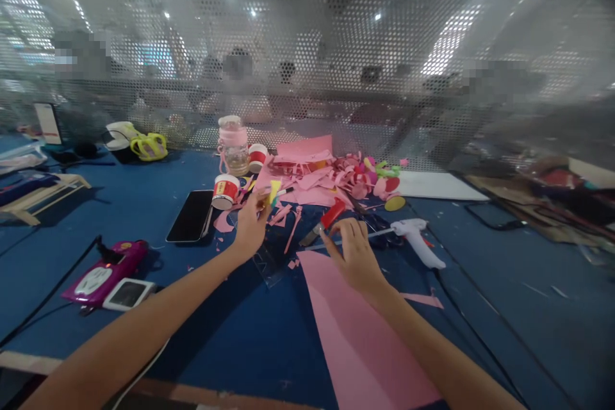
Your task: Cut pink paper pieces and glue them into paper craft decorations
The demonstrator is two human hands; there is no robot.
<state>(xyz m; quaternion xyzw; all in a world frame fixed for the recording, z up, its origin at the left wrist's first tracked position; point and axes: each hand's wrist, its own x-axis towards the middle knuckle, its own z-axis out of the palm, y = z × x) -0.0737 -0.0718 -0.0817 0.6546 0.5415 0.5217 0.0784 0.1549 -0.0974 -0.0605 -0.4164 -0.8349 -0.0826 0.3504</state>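
Note:
My left hand is closed in a pinch on a small yellow piece with some teal at its lower edge. Just beyond it lie pink paper scraps and a red and white paper cup. My right hand has its fingers bent and thumb drawn in, close to a red-handled tool; whether it grips this tool or something smaller is hidden. Under my right forearm lies a large pink paper sheet. To the right rests a white glue gun with its cord.
A black phone, a purple power strip and a white square device sit on the left. Behind stand a clear bottle and a second cup, before a perforated metal screen. Cords cross the right side.

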